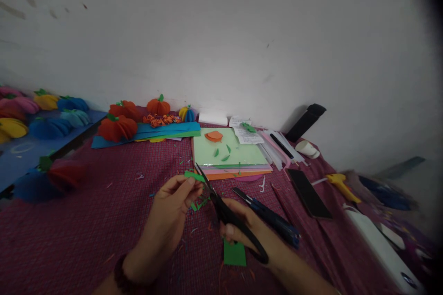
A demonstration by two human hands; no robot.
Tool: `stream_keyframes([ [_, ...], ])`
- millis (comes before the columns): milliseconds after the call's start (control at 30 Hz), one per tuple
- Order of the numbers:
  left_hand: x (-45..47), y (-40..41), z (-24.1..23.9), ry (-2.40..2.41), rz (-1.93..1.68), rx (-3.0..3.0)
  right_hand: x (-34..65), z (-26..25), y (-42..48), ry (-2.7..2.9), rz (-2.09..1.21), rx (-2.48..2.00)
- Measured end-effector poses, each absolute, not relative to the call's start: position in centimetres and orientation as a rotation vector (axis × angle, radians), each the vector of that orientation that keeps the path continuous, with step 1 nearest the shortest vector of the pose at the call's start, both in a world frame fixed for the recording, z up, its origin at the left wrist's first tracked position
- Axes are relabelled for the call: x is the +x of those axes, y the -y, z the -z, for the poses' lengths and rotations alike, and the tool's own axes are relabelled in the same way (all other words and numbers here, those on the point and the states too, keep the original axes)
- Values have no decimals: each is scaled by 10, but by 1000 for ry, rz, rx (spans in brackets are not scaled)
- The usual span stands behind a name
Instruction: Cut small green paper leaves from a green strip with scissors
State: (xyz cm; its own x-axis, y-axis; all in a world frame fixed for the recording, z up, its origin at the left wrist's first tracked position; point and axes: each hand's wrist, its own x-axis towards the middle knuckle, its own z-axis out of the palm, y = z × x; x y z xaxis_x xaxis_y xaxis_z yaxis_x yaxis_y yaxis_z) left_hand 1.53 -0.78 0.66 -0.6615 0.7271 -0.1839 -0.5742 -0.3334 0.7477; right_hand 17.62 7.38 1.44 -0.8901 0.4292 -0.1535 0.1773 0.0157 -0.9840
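Observation:
My left hand [176, 200] pinches a narrow strip of green paper [194, 176] between thumb and fingertips. Black-handled scissors [226, 212] are in my right hand [245, 226], their blades parted and pointing up and left, close against the strip's right end. Below my right hand lies a green paper square [234, 253]. Small green scraps [195, 205] are scattered on the cloth under the blades. Beyond the hands, several cut green leaf shapes [225, 157] and an orange paper piece [213, 136] rest on a pale green sheet stack [204, 147].
Several paper pumpkins [117, 127] stand at the left, some on a blue surface [78, 131]. Blue paper strips [166, 129] lie near the wall. To the right are a blue cutter knife [270, 216], a phone [308, 193], a yellow glue gun [342, 186] and a white device [380, 249].

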Motion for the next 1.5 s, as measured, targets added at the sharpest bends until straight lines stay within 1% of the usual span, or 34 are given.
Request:
stream_keyframes([
  [200, 18, 6, -7, -1065, -2070, 232, 178, -3, -73, 2031, -2015, -680],
  [467, 19, 5, -10, -1141, -1986, 224, 175, -8, -71, 2076, -1984, -671],
  [767, 22, 5, -8, -1102, -1963, 241, 177, 0, -70, 2072, -1952, -730],
  [1100, 23, 4, -7, -1069, -1970, 238, 179, 9, -67, 1908, -2107, -659],
  [1500, 24, 6, -1, -992, -1974, 190, 179, 10, -67, 1913, -2057, -693],
])
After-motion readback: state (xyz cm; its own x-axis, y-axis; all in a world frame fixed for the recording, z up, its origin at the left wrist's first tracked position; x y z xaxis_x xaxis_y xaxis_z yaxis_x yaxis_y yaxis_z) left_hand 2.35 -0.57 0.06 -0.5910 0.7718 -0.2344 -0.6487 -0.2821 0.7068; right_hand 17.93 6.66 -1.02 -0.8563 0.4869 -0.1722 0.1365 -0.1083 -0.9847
